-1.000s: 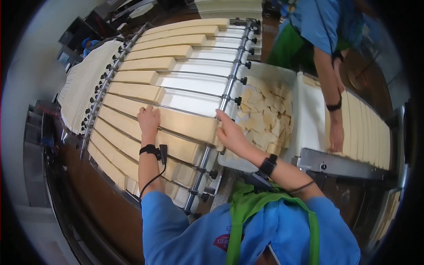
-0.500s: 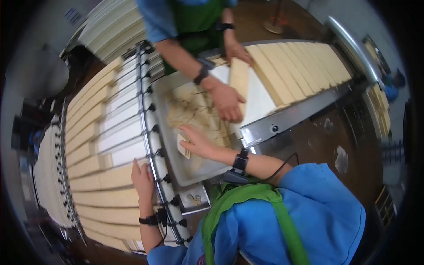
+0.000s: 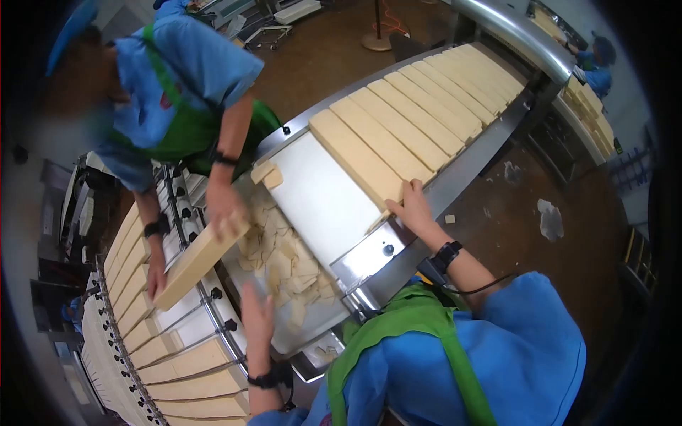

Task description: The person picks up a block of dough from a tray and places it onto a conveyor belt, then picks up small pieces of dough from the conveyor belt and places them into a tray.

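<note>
My right hand (image 3: 413,208) touches the near end of the front block in a row of pale yellow wafer-like blocks (image 3: 357,157) on the conveyor. Its thumb and fingers are around the block's corner. My left hand (image 3: 257,316) is raised beside the left edge of the scrap tray, fingers apart and holding nothing. Broken pale pieces (image 3: 288,266) lie in that tray (image 3: 302,334). Across from me, a co-worker's two hands carry one long block (image 3: 202,264) above the slotted rack at the left.
The slotted rack (image 3: 206,387) at the left holds several long blocks between metal rails. A metal roller housing (image 3: 526,39) spans the conveyor's far end. The co-worker (image 3: 188,78) stands at upper left. Another person (image 3: 598,67) is at far right.
My right hand has moved from the scrap tray to the conveyor's front block. My left hand has left the rack's block. The co-worker has carried a block from the conveyor to the rack.
</note>
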Demonstrator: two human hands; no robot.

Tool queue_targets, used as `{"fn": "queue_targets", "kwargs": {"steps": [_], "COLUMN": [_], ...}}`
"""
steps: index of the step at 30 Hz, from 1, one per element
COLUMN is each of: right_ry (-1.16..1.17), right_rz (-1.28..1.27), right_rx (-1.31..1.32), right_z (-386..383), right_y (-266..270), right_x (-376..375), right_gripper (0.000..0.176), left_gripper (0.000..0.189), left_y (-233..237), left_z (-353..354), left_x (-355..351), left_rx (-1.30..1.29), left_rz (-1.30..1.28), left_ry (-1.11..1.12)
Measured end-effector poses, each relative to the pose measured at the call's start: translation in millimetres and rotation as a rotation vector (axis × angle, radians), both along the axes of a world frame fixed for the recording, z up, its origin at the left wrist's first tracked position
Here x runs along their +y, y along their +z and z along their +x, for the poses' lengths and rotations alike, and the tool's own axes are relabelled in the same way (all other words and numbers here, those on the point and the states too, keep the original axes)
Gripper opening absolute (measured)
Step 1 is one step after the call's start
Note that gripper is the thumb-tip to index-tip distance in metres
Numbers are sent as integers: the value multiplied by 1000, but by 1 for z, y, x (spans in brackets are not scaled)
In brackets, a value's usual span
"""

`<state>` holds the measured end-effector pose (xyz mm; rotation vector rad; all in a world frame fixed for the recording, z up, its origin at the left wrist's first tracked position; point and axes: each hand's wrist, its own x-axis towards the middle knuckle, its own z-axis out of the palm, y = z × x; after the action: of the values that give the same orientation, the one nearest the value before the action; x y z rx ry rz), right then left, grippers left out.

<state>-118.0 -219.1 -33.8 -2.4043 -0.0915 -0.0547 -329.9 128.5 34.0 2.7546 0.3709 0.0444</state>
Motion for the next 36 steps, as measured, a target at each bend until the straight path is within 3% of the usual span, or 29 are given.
{"fn": "queue_targets", "kwargs": {"steps": [2, 7, 11, 15, 20, 24, 27, 30, 31, 34, 36], "right_ry": [-2, 104, 187, 225, 243, 389, 530, 540, 534, 593, 661], "right_rz": [-61, -151, -156, -141, -184, -180, -126, -105, -133, -151, -115], "right_rx": [-82, -46, 9, 93, 36, 35, 66, 120, 138, 51, -56], "right_z": [9, 13, 22, 25, 27, 32, 42, 51, 53, 46, 34], "right_y": [-2, 6, 11, 22, 15, 18, 17, 11, 8, 7, 16], "right_x": [7, 8, 1, 1, 2, 8, 15, 28, 37, 62, 90], "right_gripper": [52, 52, 55, 55, 57, 61, 69, 76, 78, 79, 78], "left_gripper": [53, 46, 41, 42, 44, 50, 51, 51, 49, 42, 37], "left_y": [1, -67, -87, -89, -53, -39, -32, -72, -114, -113, -90], "left_z": [74, 273, 395, 447, 442, 401, 329, 256, 237, 168, 115], "left_x": [-45, -92, -108, -110, -114, -69, -15, 32, 45, 29, 29], "left_rx": [-96, -402, -374, -113, 122, 279, 139, -225, -338, -616, -808], "left_rz": [-145, -155, -28, 32, 173, 207, 95, -311, -635, -934, -828], "left_ry": [-182, -383, -307, -269, -195, 43, 209, 284, 350, 556, 636]}}
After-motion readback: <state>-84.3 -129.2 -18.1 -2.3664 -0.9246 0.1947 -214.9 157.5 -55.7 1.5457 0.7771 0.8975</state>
